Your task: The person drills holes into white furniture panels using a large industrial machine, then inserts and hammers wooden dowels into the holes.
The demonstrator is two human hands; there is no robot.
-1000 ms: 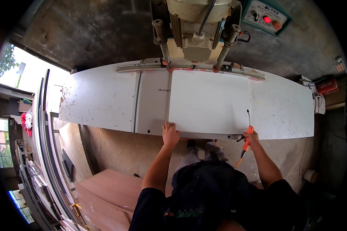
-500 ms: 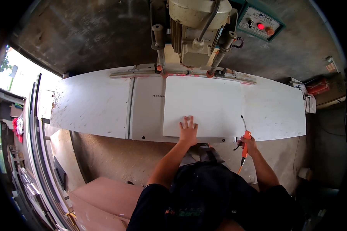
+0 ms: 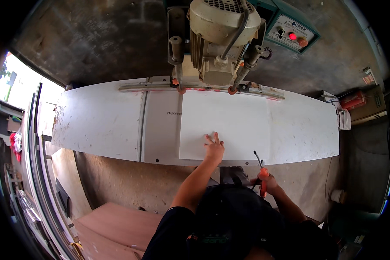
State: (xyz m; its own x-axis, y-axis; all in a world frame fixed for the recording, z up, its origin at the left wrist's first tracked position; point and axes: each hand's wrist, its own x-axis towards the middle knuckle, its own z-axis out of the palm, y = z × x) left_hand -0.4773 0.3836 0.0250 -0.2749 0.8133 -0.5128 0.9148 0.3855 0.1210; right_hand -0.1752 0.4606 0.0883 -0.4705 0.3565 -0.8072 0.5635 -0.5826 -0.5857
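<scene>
A white rectangular panel point(image 3: 229, 117) lies flat on the long white worktable, its far edge by the metal fence. My left hand point(image 3: 214, 147) rests on the panel's near part with fingers spread. Past the table's near edge, my right hand point(image 3: 271, 183) is closed round an orange air blow gun point(image 3: 263, 177). Its thin dark nozzle point(image 3: 258, 157) tilts up and left over the table, near the panel's lower right corner. The motor of a machine point(image 3: 219, 47) hangs beyond the panel, between two metal posts.
A metal fence point(image 3: 160, 87) runs along the back of the worktable point(image 3: 99, 121). A control box point(image 3: 292, 32) with a lit red lamp is on the upper right. Brown boards point(image 3: 117, 227) lie at lower left, and long strips stand at far left. Boxes point(image 3: 368, 104) sit at the right.
My right hand has drawn the blow gun left and closer to my body, and its nozzle now leans further left. My left hand stays on the panel with its fingers slightly shifted.
</scene>
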